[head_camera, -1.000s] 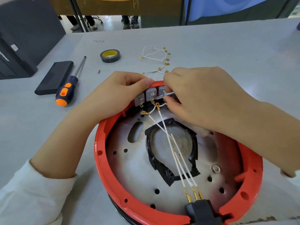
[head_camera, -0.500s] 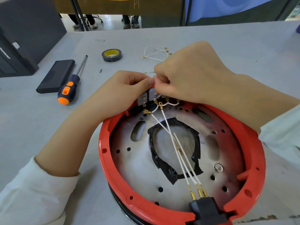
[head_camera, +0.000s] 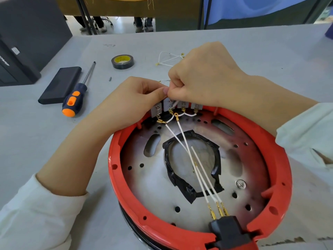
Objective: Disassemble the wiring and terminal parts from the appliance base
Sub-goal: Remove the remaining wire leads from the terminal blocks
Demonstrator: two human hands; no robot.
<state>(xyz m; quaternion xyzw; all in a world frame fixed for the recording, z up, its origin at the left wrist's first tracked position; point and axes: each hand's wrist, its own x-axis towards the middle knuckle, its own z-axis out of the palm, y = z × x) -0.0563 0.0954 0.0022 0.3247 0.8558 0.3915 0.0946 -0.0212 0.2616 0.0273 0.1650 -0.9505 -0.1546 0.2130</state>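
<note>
Grey tabletop (head_camera: 270,56) carries the red appliance base (head_camera: 281,159). Three white leads (head_camera: 200,170) run from its black plug socket (head_camera: 228,231) toward the grey terminal blocks (head_camera: 183,105). Left hand (head_camera: 126,105) braces these; right hand (head_camera: 201,76) pinches a wire end, mid-disconnection. Next, probably a firm pull. Beyond lie a screwdriver (head_camera: 73,101) and tape roll (head_camera: 122,61).

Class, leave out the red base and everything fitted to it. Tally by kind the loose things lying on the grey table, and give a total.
Screwdriver: 1
Roll of tape: 1
Black flat block: 1
Small loose screw: 1
Bundle of removed white wires: 1
Total: 5
</note>
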